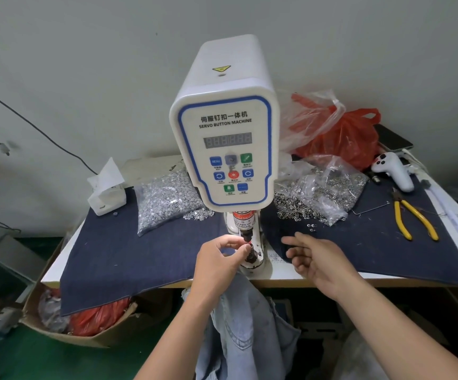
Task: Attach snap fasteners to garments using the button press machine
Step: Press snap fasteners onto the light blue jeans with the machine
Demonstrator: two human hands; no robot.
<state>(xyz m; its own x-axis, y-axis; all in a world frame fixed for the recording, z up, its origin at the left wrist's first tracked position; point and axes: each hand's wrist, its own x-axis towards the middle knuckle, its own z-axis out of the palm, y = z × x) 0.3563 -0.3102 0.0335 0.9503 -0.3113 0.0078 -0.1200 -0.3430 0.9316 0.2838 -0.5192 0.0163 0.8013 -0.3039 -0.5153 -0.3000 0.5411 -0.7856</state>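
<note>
Loading step: my left hand [219,256] pinches a snap at the press [249,248]; right hand [312,256] hovers relaxed. Next, I position the jeans [249,325].

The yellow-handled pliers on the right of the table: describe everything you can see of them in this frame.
The pliers lie flat on the dark blue cloth that covers the table, to the right of the button machine and a bag of metal rings. They have two long yellow handles, which look plastic-coated, spread apart in a V towards the near edge. The short dark metal head points away, towards the wall. Neither hand touches them; a white rod lies just to their right.
</note>
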